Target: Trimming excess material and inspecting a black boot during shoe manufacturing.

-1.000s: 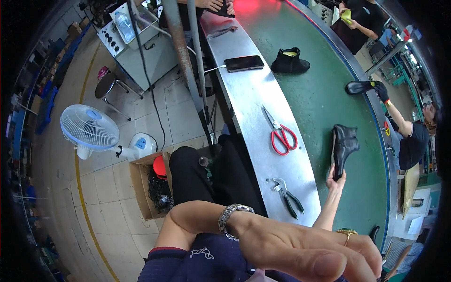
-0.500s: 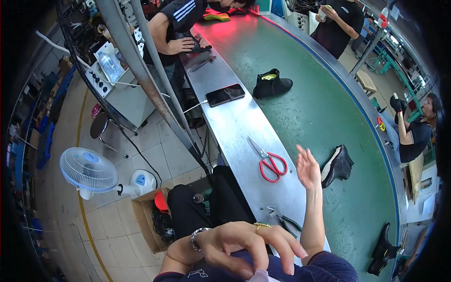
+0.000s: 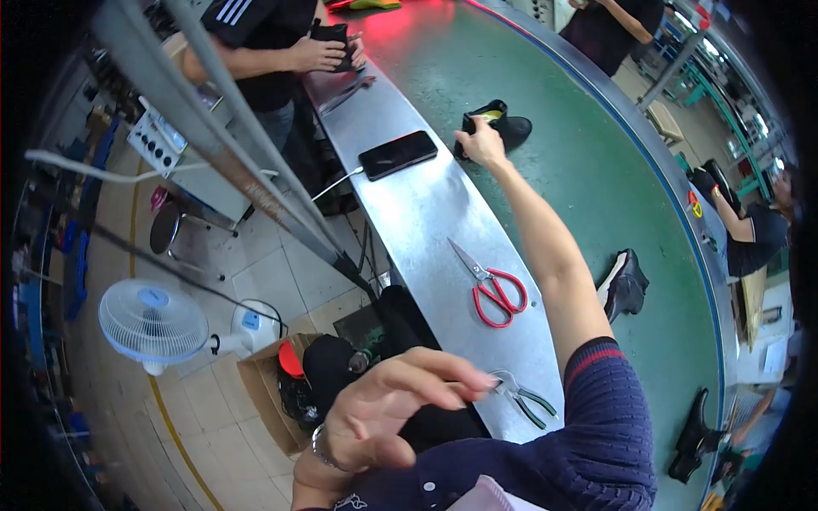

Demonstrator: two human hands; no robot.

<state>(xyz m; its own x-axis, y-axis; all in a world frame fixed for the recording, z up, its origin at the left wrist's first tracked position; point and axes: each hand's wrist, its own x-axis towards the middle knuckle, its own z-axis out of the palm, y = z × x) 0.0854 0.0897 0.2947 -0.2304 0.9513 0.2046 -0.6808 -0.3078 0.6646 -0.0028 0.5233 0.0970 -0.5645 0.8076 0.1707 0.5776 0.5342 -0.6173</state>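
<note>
My right hand reaches far across to a black ankle boot with a yellow lining, and its fingers close on the boot's top edge. The boot stands upright on the green belt. Low in the picture my left hand hovers near my body, fingers spread and curved, holding nothing. On the metal ledge lie red-handled scissors, partly open. Pincers with green-and-black handles rest beyond my left fingertips. Right of my forearm, another black shoe with a white sole edge lies on the belt.
A charging phone lies on the ledge. Farther along it, a co-worker's hands hold a black boot. A black boot lies at the belt's near right. A metal post, a fan and a carton are on the left.
My right hand has gone from an open, raised pose above the belt's near side forward to the yellow-lined boot. My left hand has shifted slightly left, and the view has tilted.
</note>
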